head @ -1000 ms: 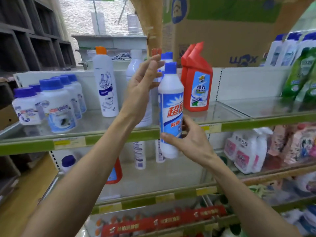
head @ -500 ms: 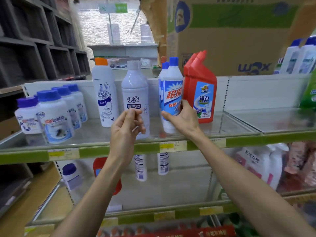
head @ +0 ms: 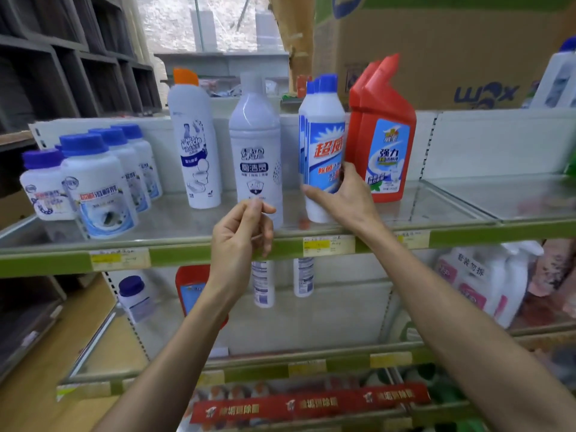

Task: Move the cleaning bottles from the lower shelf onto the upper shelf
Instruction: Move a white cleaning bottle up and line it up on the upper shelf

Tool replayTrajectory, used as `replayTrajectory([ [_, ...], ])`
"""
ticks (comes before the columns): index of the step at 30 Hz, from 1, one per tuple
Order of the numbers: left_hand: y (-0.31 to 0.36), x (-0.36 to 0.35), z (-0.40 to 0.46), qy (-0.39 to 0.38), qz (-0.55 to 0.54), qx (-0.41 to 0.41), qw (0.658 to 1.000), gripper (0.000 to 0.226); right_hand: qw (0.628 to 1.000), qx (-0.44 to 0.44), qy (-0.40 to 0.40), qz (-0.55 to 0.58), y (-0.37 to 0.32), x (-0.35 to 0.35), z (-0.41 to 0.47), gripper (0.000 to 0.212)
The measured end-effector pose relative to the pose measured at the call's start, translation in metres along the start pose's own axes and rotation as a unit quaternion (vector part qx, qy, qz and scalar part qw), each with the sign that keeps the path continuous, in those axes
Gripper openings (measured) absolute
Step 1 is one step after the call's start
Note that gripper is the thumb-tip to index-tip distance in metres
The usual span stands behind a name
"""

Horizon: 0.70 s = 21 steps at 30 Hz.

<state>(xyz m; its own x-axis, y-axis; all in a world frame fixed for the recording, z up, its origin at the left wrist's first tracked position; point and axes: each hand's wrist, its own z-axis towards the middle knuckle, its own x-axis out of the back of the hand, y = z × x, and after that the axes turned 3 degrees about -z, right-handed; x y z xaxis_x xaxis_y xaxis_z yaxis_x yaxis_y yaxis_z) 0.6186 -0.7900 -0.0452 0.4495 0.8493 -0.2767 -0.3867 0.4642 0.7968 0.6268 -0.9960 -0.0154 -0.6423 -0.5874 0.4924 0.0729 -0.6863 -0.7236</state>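
The right hand (head: 341, 199) grips the blue-capped bottle (head: 324, 145), which stands on the upper shelf (head: 193, 255) just left of the red bottle (head: 385, 145); the step goes well, I judge, if it is settled flat and label forward before letting go; the left hand (head: 241, 233) hangs loosely curled, empty, left of that red bottle; legible writing: "超威", "强力", "Mr Muscle".
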Motion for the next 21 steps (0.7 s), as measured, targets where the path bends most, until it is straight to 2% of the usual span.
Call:
replayTrajectory([
  [2,-0.008,0.005,-0.010,-0.008,-0.006,0.010,1.000,0.031,0.999,0.006,0.025,-0.026,0.003,0.003,-0.007,0.091],
  [3,-0.014,0.008,-0.016,-0.009,-0.007,0.017,1.000,0.031,0.998,0.018,0.050,-0.031,0.005,0.005,-0.015,0.092],
  [4,-0.021,0.013,-0.025,-0.007,-0.004,0.025,1.000,0.030,0.996,0.039,0.079,-0.026,0.007,0.007,-0.027,0.084],
  [7,-0.049,0.028,-0.054,0.004,0.017,0.061,0.998,0.029,0.976,0.142,0.162,0.016,0.019,0.012,-0.080,0.036],
  [8,-0.060,0.033,-0.064,0.012,0.019,0.081,0.996,0.029,0.971,0.172,0.162,0.020,0.025,0.010,-0.101,0.024],
  [10,-0.079,0.042,-0.081,0.035,0.023,0.130,0.991,0.028,0.974,0.202,0.105,0.006,0.048,-0.003,-0.138,0.010],
  [12,-0.093,0.048,-0.091,0.061,0.020,0.174,0.983,0.028,0.985,0.172,0.027,-0.016,0.073,-0.023,-0.163,0.010],
  [15,-0.103,0.050,-0.095,0.094,0.024,0.211,0.973,0.028,0.996,0.053,-0.071,-0.014,0.102,-0.053,-0.163,0.013],
  [17,-0.105,0.050,-0.095,0.113,0.032,0.220,0.969,0.030,0.995,-0.021,-0.098,-0.004,0.116,-0.075,-0.138,0.024],
  [19,-0.105,0.050,-0.094,0.125,0.038,0.217,0.968,0.031,0.991,-0.072,-0.110,-0.008,0.127,-0.096,-0.105,0.044],
  [21,-0.104,0.050,-0.095,0.136,0.039,0.211,0.967,0.030,0.991,-0.085,-0.107,-0.015,0.132,-0.112,-0.073,0.060],
])
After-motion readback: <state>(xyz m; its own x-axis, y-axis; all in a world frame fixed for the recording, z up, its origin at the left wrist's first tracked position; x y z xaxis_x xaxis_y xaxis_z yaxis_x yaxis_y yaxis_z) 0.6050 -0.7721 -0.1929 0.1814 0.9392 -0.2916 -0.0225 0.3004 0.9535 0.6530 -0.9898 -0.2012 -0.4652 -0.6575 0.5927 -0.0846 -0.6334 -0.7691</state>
